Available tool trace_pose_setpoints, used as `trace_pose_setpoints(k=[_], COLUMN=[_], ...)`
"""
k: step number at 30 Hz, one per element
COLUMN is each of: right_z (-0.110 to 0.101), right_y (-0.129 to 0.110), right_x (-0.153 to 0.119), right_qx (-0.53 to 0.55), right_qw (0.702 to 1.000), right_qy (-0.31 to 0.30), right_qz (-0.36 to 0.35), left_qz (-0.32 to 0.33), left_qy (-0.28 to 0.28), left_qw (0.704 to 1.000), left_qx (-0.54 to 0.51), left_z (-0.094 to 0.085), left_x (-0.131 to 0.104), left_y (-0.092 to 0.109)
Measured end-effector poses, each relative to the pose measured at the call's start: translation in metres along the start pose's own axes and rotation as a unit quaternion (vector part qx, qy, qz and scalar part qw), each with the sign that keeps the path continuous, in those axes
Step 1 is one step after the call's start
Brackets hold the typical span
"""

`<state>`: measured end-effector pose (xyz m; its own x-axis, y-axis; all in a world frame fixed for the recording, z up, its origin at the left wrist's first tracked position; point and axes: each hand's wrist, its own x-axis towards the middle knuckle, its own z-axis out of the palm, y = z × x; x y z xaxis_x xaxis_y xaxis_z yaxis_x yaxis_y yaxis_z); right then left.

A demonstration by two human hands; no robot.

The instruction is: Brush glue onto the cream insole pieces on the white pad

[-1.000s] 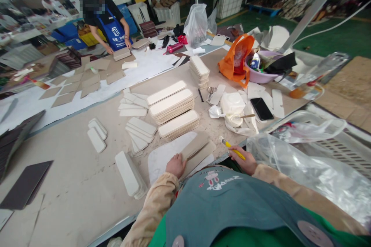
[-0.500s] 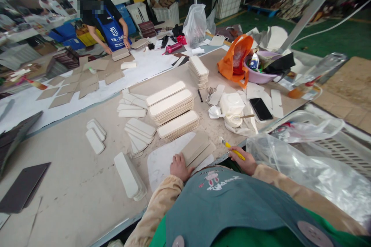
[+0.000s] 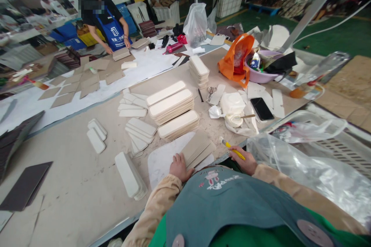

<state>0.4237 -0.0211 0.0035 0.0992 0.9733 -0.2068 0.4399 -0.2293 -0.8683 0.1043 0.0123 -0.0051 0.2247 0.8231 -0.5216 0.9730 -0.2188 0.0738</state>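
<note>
My left hand [image 3: 179, 168] is at the near left edge of a fanned stack of grey-beige strips [image 3: 199, 147], thumb and fingers holding it down. Beneath the strips lies a white sheet with rounded corners [image 3: 156, 164]. A yellow-handled brush [image 3: 236, 153] with a pale tip is gripped in my right hand [image 3: 245, 162], just off the table's front edge. Beyond the strips stand stacks of cream rounded strips [image 3: 178, 123]. Fanned white pieces [image 3: 140, 133] lie left of them, and another leaning white stack [image 3: 127, 173] is left of my left hand.
An open white tub [image 3: 232, 114], scissors [image 3: 211, 92] and a black phone [image 3: 261, 109] lie to the right. Behind them are an orange bag [image 3: 236, 60] and a purple basin [image 3: 261, 75]. A co-worker [image 3: 107, 19] handles boards across the table. Plastic-covered crates flank my right arm.
The grey-beige strips are spread into a wider fan under my left hand. My right hand and the brush stay almost where they were.
</note>
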Motion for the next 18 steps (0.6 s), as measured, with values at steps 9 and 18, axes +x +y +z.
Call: trace_pose_setpoints(k=[9, 18], right_z=[-0.001, 0.0], right_y=[-0.004, 0.002], right_x=[-0.002, -0.002], right_qx=[0.012, 0.007], right_qw=[1.0, 1.0], right_qy=[0.007, 0.004], right_qz=[-0.002, -0.008], left_qz=[0.035, 0.002], left_qy=[0.019, 0.01], left_qw=[0.999, 1.0], left_qx=[-0.016, -0.025], left_z=[-0.013, -0.016], left_x=[0.01, 0.018], left_y=[-0.015, -0.024])
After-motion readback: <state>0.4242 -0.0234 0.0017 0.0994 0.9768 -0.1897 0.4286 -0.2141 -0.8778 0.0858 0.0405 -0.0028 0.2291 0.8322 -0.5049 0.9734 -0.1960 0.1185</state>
